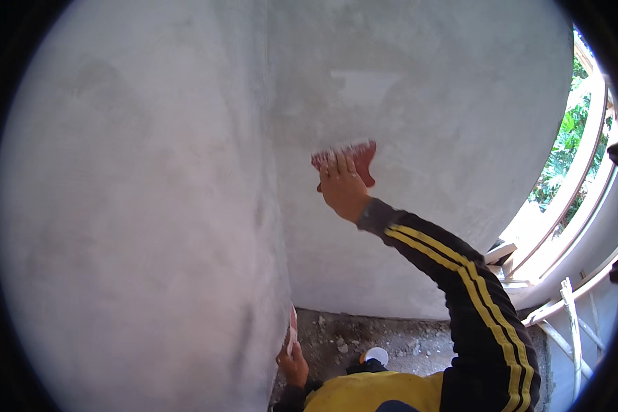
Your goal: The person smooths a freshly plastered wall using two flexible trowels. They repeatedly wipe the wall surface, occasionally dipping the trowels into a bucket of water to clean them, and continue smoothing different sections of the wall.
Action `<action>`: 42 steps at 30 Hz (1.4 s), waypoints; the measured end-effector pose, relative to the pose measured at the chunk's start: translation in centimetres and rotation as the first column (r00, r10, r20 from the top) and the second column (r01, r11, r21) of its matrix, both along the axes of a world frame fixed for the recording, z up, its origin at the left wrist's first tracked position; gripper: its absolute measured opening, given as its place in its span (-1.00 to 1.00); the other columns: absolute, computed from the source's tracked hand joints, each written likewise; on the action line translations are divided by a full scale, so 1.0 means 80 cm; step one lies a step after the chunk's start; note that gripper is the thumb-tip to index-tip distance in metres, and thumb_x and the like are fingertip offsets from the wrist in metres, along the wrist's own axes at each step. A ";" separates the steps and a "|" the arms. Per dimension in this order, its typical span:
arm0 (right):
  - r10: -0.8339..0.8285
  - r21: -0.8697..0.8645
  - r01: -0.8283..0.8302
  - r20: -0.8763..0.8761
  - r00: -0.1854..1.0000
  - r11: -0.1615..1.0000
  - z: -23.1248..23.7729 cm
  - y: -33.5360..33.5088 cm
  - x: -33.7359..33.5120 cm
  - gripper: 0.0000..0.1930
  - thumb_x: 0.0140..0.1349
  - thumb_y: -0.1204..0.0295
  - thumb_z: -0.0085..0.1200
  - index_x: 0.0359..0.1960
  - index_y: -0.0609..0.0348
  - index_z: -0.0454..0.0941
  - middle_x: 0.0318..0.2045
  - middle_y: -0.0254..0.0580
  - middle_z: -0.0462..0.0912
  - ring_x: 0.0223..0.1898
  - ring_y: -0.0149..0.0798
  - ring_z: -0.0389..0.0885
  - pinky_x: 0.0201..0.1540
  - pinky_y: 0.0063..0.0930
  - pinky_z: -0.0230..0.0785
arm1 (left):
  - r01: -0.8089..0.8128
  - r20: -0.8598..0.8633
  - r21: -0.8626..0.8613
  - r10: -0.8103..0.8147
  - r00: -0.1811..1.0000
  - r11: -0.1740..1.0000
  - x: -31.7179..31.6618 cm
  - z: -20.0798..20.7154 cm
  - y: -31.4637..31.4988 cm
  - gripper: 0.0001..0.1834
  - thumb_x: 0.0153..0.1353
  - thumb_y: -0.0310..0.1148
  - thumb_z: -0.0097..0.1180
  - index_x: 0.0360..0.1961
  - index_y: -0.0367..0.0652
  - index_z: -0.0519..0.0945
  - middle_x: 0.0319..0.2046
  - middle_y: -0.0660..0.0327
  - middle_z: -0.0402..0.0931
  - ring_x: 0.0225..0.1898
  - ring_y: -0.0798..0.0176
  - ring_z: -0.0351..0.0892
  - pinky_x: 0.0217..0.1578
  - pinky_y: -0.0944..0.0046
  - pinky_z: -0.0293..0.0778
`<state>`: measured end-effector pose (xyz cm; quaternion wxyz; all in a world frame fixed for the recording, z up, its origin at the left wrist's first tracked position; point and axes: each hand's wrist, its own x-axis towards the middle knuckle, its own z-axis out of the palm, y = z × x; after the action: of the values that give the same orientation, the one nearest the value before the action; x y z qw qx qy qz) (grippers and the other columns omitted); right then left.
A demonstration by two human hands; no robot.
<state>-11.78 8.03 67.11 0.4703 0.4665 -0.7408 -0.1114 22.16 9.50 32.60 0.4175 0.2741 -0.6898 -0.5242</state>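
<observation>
My right hand (343, 187) reaches up the plastered wall (419, 226) right of the inner corner. It grips a dark red putty spreader (365, 161) with notched, curved sides, fingers laid over its face. Whitish putty smears the spreader's upper edge and my fingertips. The spreader's upper edge meets the wall. Low beside the corner, my left hand (294, 367) is closed around a thin, upright reddish piece coated with white (293, 328). It is seen nearly edge-on, so its kind is not clear.
A pale wall (137, 206) stands close on the left. Below lies a rubble-strewn dirt floor (343, 340) with a round white lid or container (376, 355) near my body. At right are a bright window opening with a frame (563, 199) and wooden poles (571, 329).
</observation>
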 end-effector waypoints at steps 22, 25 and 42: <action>0.079 0.106 -0.092 0.116 0.990 0.990 -0.048 -0.052 0.034 -0.65 0.28 0.22 0.15 -0.22 0.34 0.65 -0.21 0.03 0.67 -0.16 -0.03 0.59 -0.25 -0.05 0.55 | 0.085 -0.050 0.048 -0.083 0.995 0.995 -0.019 -0.051 -0.026 -0.61 0.37 -0.47 0.07 0.14 -0.51 0.56 0.04 -0.16 0.65 0.12 -0.01 0.64 0.18 0.10 0.46; 0.067 -0.048 -0.068 -0.021 0.998 0.996 0.018 -0.034 0.012 -0.69 0.20 0.32 0.16 -0.18 0.37 0.64 -0.20 0.05 0.66 -0.13 -0.04 0.60 -0.28 -0.06 0.59 | 0.001 0.077 -0.116 0.008 0.997 0.993 -0.035 -0.164 -0.048 -0.55 0.39 -0.33 0.01 0.20 -0.41 0.52 0.13 -0.13 0.57 0.21 -0.08 0.51 0.28 0.06 0.33; 0.104 -0.264 -0.157 -0.203 0.974 0.952 0.238 0.017 -0.009 -0.52 0.37 0.39 0.03 0.32 0.14 0.48 -0.16 -0.02 0.74 -0.19 -0.08 0.75 -0.24 -0.25 0.62 | 0.295 0.424 -0.905 0.705 0.569 0.306 -0.157 -0.344 -0.129 -0.38 0.56 0.04 -0.14 0.42 -0.18 0.42 0.43 -0.15 0.31 0.50 -0.23 0.15 0.49 -0.03 -0.01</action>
<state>-12.51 9.37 86.12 0.6050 0.4314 -0.6690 -0.0179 9.60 -0.80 5.07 0.2155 0.2827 -0.9083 0.2206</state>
